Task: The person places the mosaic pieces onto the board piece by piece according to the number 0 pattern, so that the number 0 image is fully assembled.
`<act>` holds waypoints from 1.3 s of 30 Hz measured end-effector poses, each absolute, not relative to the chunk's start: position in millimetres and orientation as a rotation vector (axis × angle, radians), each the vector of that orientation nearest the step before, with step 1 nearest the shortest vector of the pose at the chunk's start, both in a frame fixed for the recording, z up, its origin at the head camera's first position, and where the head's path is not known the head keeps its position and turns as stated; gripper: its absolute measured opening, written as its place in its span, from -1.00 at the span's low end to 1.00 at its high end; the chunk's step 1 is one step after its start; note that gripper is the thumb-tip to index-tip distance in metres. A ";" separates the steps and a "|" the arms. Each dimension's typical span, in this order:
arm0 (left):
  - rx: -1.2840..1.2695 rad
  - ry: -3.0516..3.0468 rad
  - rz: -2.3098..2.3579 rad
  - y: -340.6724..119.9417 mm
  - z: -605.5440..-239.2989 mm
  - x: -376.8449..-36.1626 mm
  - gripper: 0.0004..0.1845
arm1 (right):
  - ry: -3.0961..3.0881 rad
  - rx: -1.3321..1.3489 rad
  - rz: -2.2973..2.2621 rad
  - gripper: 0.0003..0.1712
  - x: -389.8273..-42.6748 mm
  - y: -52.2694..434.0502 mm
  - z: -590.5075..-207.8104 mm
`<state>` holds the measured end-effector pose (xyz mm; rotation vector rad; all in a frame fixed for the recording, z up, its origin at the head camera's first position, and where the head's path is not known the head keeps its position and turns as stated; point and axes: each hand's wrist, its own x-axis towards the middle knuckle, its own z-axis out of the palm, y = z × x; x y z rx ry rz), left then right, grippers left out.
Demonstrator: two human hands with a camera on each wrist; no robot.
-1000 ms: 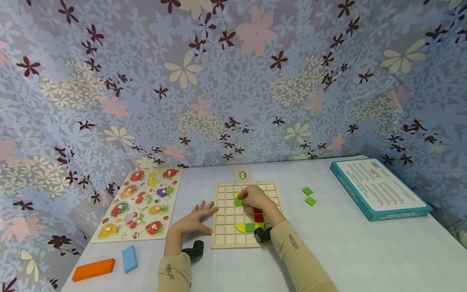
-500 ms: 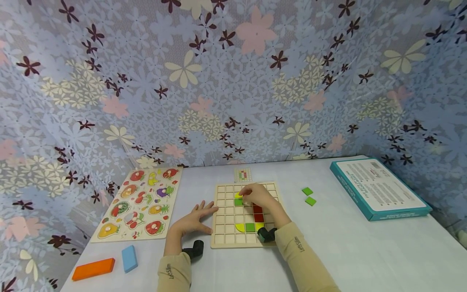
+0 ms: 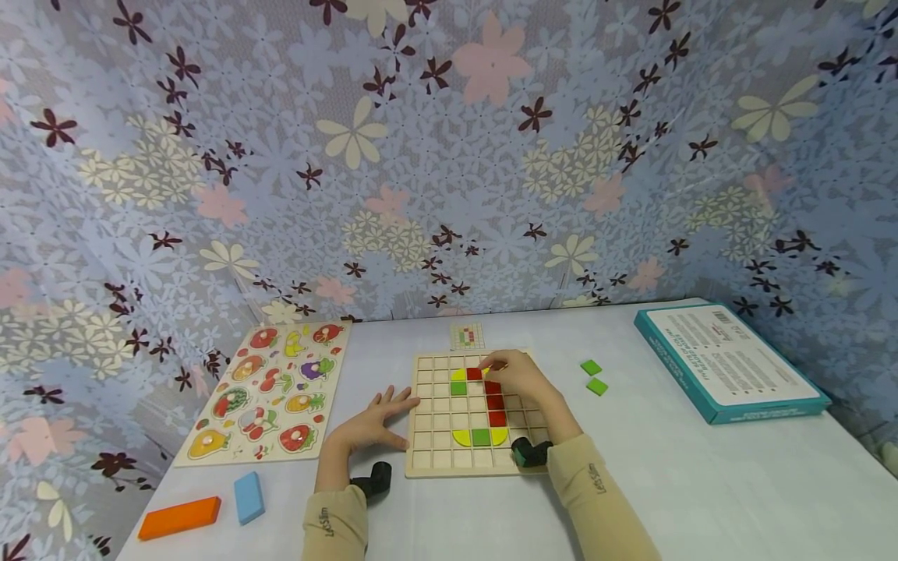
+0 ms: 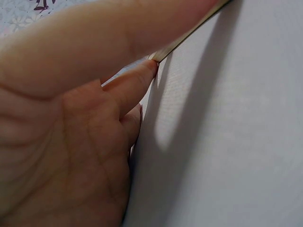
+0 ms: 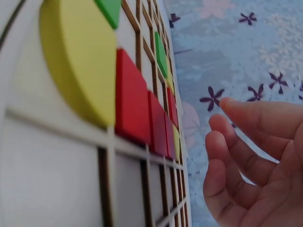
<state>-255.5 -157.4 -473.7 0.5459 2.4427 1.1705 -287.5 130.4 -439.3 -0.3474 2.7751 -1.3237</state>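
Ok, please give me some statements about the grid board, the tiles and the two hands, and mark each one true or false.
1. The left hand lies flat on the table beside the grid board. True.
2. The right hand grips a green tile. False: the right wrist view shows its fingers loosely curled and holding nothing.
3. Two loose green tiles lie on the table to the right of the board. True.
4. The red tiles on the board form a horizontal row along its near edge. False: they run mostly in a column, down toward the near edge.
5. The teal box stands on the fruit puzzle. False: the two are at opposite ends of the table.
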 end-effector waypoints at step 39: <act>0.579 2.452 1.150 -158.4 -474.0 -255.8 -0.13 | 2.801 0.063 -1.524 -0.65 -281.1 227.1 -449.6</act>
